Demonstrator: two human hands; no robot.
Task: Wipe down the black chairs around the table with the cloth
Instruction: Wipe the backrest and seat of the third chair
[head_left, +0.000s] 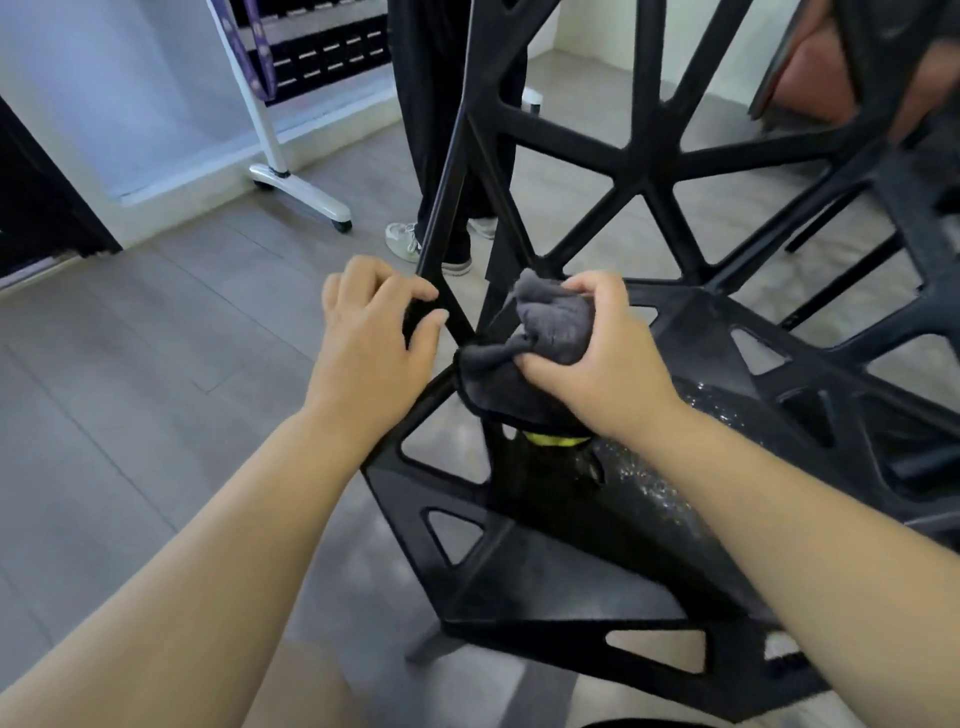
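Two hands: the left hand (371, 338) curls its fingers round the side strut of the black chair (561, 577), a lattice of triangular holes with a glistening seat; the right hand (602, 364) grips the bunched grey cloth (553, 327) at the seat's rear corner. Chair top cut off.

Both forearms (234, 519) bare along whole visible length. Bare left hand (371, 332) left of side strut of black chair (649, 171); bare right hand (597, 358) right of it.

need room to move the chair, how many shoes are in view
2. One shoe stands left of the chair back, the other shoe behind it, partly hidden by a strut.
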